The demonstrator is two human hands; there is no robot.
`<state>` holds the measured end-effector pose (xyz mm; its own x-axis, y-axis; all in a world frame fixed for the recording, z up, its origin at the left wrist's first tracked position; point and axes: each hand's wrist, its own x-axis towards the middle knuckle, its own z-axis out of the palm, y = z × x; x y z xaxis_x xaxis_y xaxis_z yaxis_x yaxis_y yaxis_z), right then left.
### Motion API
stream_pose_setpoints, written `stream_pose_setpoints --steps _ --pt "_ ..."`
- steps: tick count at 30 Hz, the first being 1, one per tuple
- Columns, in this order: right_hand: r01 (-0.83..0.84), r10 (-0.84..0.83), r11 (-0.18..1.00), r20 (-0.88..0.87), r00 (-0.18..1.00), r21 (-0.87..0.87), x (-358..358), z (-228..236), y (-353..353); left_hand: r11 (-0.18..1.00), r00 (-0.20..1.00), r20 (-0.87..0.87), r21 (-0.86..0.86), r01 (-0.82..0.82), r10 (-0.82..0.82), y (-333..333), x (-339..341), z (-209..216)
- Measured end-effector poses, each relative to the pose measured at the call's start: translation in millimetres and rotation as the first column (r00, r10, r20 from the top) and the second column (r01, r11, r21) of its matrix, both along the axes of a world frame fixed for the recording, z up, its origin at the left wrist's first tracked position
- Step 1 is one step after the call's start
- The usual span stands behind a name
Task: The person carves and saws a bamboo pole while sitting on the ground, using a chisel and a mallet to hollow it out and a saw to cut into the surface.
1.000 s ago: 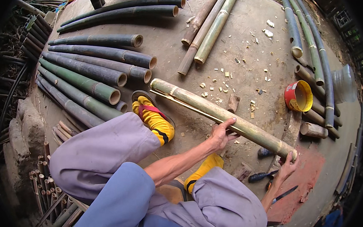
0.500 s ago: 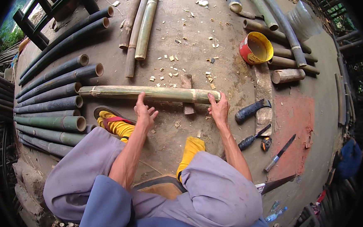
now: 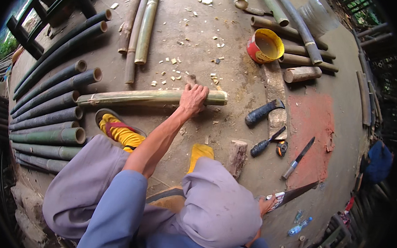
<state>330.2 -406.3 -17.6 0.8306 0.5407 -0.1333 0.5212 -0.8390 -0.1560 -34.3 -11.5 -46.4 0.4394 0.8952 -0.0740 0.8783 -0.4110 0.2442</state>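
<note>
Two bare hands in use, well apart. Left hand (image 3: 193,99) presses down over a pale green bamboo pole (image 3: 141,96), fingers curled round its upper side, nearer the right end. Right hand (image 3: 265,205), partly hidden by the right knee (image 3: 223,205), looks closed on the handle of a handsaw (image 3: 294,193); its blade points away, up and right, toward a reddish floor patch (image 3: 311,135).

Step in hand, as judged — steadying the pole while grasping the saw. Done well, this wants the left palm square over the pole so the round stock cannot roll, weight straight down, and a full grip on the handle with the blade kept clear of the knee.

Pole lies low over the floor, in front of the feet. Long axis runs left to right across the body, right end slightly farther out. Left end points at the cut mouths of the dark bamboo poles (image 3: 53,114) — contact there unclear. A wooden block (image 3: 190,79) peeks out just beyond the knuckles; whether it bears the pole, cannot tell.
</note>
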Motion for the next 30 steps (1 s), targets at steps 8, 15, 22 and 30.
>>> stream_pose_setpoints --steps 8,15,22,30 --pt "0.019 -0.063 0.973 -0.186 0.981 -0.228 44.3 -50.9 -86.9 0.992 0.991 -0.04 0.021 -0.128 0.129 37.7 10.1 1.2" --pt "0.014 -0.009 0.999 0.146 0.989 -0.033 43.7 -29.4 -55.0 0.997 0.996 -0.051 0.019 -0.078 0.079 38.4 11.6 3.4" --pt "0.122 -0.123 0.992 -0.075 0.99 -0.013 76.9 -46.8 -69.2 0.999 0.999 0.02 -0.036 -0.027 0.027 46.3 -1.1 3.7" --pt "0.31 -0.326 0.936 0.076 0.942 0.164 101.2 -17.2 -96.8 0.987 0.998 -0.055 -0.161 0.027 -0.036 57.5 3.3 11.9"
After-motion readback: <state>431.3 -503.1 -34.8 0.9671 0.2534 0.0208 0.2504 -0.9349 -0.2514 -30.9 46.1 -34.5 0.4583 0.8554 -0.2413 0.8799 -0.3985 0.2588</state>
